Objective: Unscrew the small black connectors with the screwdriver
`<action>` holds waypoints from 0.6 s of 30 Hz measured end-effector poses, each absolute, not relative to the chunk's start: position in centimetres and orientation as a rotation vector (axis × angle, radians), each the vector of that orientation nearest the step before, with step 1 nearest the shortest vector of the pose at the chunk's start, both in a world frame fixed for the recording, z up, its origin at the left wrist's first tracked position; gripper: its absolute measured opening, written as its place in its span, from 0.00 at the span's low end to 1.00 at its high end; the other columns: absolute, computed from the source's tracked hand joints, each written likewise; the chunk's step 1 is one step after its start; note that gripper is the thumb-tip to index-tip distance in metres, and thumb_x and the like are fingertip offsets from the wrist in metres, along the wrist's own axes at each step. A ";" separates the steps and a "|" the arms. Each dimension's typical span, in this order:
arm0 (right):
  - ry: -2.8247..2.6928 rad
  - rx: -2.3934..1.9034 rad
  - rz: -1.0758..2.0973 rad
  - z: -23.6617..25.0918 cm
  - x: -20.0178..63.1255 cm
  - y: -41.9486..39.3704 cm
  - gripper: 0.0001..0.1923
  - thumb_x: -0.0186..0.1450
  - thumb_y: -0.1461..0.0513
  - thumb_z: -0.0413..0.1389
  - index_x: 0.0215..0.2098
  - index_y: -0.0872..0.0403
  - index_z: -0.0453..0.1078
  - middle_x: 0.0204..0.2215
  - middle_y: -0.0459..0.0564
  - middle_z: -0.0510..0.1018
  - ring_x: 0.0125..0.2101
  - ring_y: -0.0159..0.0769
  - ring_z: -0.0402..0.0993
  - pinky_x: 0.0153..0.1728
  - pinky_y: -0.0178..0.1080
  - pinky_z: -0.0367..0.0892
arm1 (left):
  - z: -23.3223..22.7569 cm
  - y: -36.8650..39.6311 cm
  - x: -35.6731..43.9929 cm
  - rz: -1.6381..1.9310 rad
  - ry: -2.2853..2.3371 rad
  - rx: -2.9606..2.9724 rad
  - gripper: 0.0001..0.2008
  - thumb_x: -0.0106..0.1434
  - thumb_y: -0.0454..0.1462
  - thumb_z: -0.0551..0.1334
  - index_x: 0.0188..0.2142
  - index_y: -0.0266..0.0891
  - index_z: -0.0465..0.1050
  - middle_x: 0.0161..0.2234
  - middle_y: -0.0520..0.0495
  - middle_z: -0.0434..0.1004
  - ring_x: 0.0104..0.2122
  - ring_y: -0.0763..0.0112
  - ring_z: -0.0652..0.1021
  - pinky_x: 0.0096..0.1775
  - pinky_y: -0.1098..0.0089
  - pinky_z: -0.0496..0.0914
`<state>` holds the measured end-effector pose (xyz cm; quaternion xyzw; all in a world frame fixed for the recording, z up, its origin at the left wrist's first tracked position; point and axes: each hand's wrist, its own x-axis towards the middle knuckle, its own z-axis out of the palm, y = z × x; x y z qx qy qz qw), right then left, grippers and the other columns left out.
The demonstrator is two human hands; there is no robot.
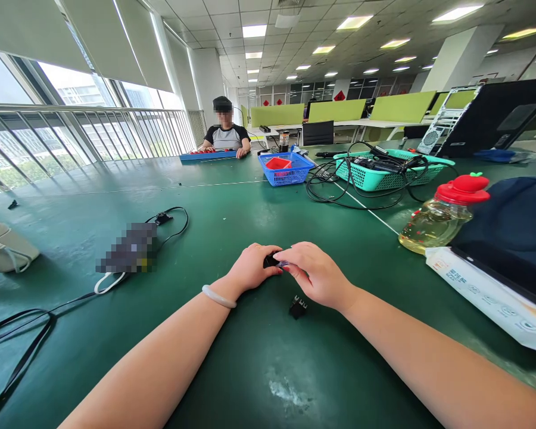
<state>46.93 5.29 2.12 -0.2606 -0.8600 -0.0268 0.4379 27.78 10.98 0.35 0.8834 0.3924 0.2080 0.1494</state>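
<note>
My left hand point(251, 267), with a pale bangle on its wrist, is closed around a small black part point(271, 261) just above the green table. Only a bit of that part shows between thumb and fingers. Right against it, my right hand point(315, 271) pinches a tiny shiny piece point(283, 264) with thumb and fingertips; its kind is too small to tell. The two hands' fingertips meet or nearly meet. A small black block with metal prongs point(298, 307) lies on the table below my right hand, touched by neither hand.
At left are a blurred dark device point(131, 247) with cables and a beige case point(6, 247). Farther back stand a blue basket point(286, 177) and a teal basket point(370, 182) full of cables. A red-lidded bottle point(438, 220) and white packet point(486, 298) lie right. A person point(227, 137) sits opposite.
</note>
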 end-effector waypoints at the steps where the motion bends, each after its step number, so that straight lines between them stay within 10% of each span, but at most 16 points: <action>1: -2.133 -0.668 -0.054 2.1 46.9 5.3 0.18 0.68 0.68 0.49 0.53 0.45 0.66 0.38 0.47 0.81 0.35 0.38 0.76 0.46 0.47 0.70 | 0.3 11.0 27.8 0.602 1.117 2.547 0.15 0.61 0.44 0.65 0.48 0.48 0.75 0.46 0.51 0.81 0.43 0.62 0.77 0.50 0.62 0.68; 18: -1.777 -0.890 -0.248 2.2 48.4 5.7 0.18 0.69 0.67 0.49 0.56 0.48 0.60 0.38 0.50 0.80 0.39 0.42 0.76 0.43 0.47 0.71 | 0.4 10.6 27.9 0.558 1.260 2.553 0.19 0.61 0.41 0.63 0.52 0.47 0.73 0.43 0.48 0.80 0.45 0.59 0.76 0.49 0.60 0.71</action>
